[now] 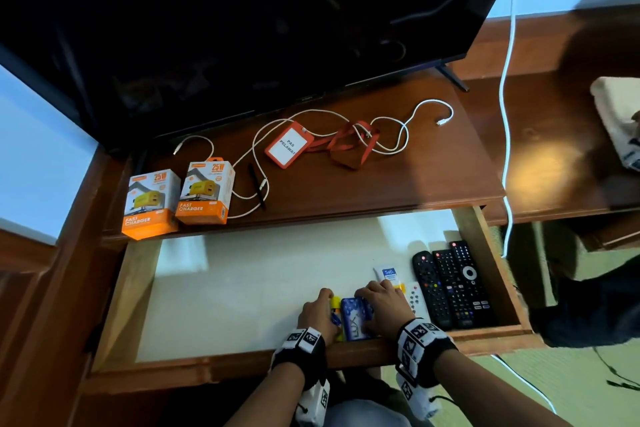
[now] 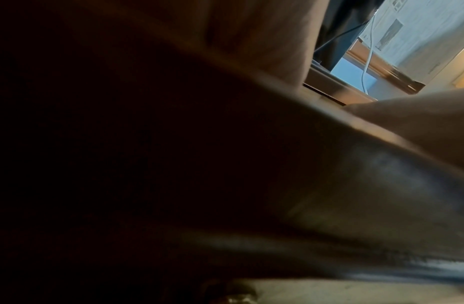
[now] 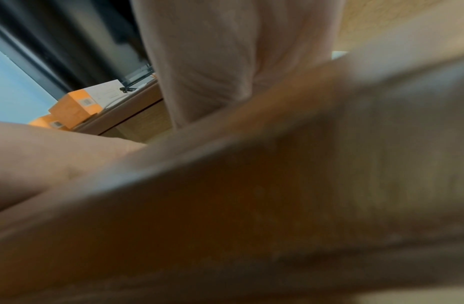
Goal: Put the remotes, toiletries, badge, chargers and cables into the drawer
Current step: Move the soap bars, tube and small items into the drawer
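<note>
The drawer (image 1: 491,253) is seen pulled open under the desk (image 1: 398,177); three black remotes (image 1: 450,284) are counted at its right end, lying side by side with long axes running front to back, and one white remote (image 1: 414,298) is seen just left of them, partly covered by the right hand (image 1: 384,305); one white tube (image 1: 387,274) lies beyond that hand, its long axis roughly front to back. A blue pack (image 1: 354,319) is held at the drawer's front edge between both hands, long axis front to back; a yellow item (image 1: 335,302) is seen against its left side under the left hand (image 1: 317,314). The left hand's fingers are curled against the pack's left side, the right hand's over its right side; the pack is gripped from both sides. On the desk, two orange charger boxes (image 1: 176,201) stand upright at the left, touching; one red badge (image 1: 289,146) lies flat with its long axis diagonal, lanyard trailing right; white cables (image 1: 398,146) are looped across it, their number not told; one black pen (image 1: 256,184) lies near the boxes. Both wrist views are blurred, so the fingers are not resolved there.
</note>
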